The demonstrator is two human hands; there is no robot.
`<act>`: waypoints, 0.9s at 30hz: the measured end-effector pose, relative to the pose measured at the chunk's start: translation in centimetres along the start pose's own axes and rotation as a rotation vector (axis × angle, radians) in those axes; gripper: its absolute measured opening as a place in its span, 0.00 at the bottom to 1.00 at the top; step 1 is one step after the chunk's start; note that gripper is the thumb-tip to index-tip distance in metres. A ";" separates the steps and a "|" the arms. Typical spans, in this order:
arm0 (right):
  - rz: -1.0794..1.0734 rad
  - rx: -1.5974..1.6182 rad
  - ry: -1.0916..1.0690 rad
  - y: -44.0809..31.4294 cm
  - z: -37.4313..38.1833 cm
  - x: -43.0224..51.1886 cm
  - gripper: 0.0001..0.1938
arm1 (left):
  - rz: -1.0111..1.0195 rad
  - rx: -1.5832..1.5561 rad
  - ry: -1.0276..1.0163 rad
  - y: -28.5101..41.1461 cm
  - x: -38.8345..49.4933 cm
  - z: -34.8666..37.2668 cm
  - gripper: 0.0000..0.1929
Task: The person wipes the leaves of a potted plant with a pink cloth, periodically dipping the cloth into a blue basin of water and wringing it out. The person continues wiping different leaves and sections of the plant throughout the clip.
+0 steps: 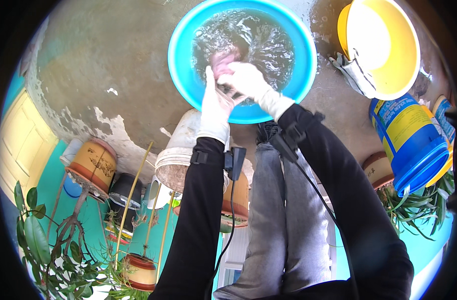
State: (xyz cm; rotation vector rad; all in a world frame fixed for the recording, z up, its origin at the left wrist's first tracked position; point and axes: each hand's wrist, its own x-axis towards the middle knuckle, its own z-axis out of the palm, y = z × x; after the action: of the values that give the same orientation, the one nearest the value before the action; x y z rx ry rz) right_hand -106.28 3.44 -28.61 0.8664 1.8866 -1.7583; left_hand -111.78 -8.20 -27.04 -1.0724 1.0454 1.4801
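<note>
A round blue plastic basin stands on the floor with rippling, bubbly water in it. Both hands wear pale gloves and are over the basin's near part. My left hand, its fingers extended, lies against a blurred pink cloth-like item at the water. My right hand is closed on the same pink item, with its fingers near my left palm. Part of the item is under water or behind the fingers.
A yellow basin with a striped cloth at its edge stands right. Near it is a blue bucket. A dirty white bucket sits by my left forearm. Potted plants line the turquoise wall. Cables run along both arms.
</note>
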 end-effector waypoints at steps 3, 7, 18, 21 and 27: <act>-0.329 -0.249 0.151 -4.0 1.3 -4.1 0.19 | 0.502 0.312 -0.436 1.2 1.5 -1.1 0.24; -0.067 -0.180 0.115 -5.1 1.4 -3.6 0.19 | 0.182 -0.087 -0.908 1.5 2.2 -1.8 0.24; -0.084 0.086 0.133 2.3 -0.3 0.7 0.16 | 0.113 0.117 0.040 0.5 -0.7 0.5 0.35; -0.371 0.316 0.051 -0.5 1.4 -3.0 0.10 | 0.194 -0.091 -0.283 0.6 1.1 -1.0 0.33; -0.150 -0.232 0.342 -1.7 2.5 -1.2 0.08 | 0.024 -0.378 -0.805 0.4 0.4 -1.6 0.20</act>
State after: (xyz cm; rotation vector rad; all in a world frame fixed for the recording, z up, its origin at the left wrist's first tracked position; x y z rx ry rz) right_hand -106.87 0.78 -26.81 1.0081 2.3752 -1.5015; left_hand -112.04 -9.75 -27.75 -0.5909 0.2153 1.9315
